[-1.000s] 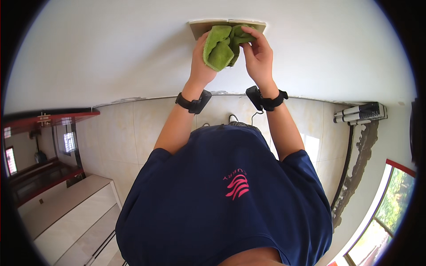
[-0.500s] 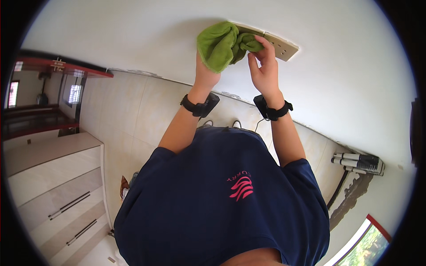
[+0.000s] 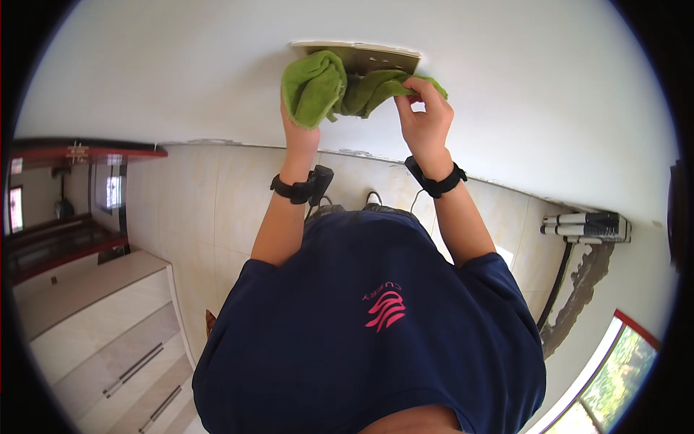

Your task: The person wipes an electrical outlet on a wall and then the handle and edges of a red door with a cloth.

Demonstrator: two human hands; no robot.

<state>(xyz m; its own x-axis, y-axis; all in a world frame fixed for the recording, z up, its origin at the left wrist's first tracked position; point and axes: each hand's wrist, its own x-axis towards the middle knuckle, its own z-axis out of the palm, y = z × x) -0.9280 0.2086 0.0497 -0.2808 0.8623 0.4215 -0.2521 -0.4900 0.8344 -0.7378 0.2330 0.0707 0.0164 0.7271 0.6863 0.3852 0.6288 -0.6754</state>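
Running left to right along the plate (image 3: 379, 58), the cloth (image 3: 369, 92) is pinched by the right hand (image 3: 426, 123); the left hand's (image 3: 298, 141) hidden grip cannot be told.

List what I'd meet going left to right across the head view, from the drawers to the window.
Drawers → left hand → right shoe → right hand → window.

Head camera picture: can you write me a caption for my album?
Green cloth draped over the left hand, pinched in the right hand, by a beige wall panel.
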